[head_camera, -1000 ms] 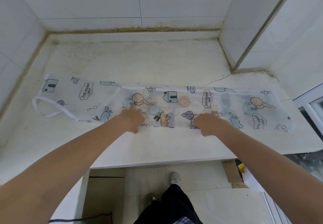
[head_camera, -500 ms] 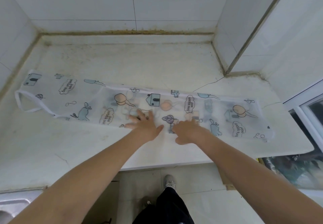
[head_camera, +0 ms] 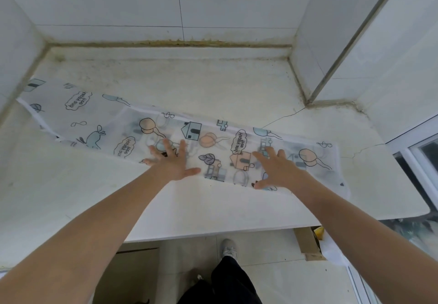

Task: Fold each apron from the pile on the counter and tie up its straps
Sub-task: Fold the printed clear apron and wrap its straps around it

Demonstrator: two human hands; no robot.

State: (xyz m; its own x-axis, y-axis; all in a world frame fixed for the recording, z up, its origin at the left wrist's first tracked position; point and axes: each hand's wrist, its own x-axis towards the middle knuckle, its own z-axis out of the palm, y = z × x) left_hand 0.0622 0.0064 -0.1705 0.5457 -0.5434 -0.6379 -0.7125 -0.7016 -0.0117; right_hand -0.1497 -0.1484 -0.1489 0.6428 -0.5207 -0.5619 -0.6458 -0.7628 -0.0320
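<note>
A translucent white apron (head_camera: 213, 137) printed with houses, rabbits and "Happy and free" clouds lies folded into a long narrow strip across the pale counter (head_camera: 189, 204), running from the left wall down to the right. My left hand (head_camera: 173, 161) lies flat on the strip's near edge at the middle, fingers spread. To its right my right hand (head_camera: 276, 168) presses the strip too, fingers spread and straight. The apron's straps are hidden from view.
Tiled walls close the counter at the back and left, and a tiled pillar (head_camera: 331, 42) juts in at the back right. A window frame (head_camera: 417, 152) stands at the right. Below the counter edge are my leg and shoe (head_camera: 228, 250) and a cardboard box (head_camera: 308, 242).
Both hands went from curled on the strip's near edge to flat with fingers spread. The right hand slid to the right. The strap loop at the left end has left the view.
</note>
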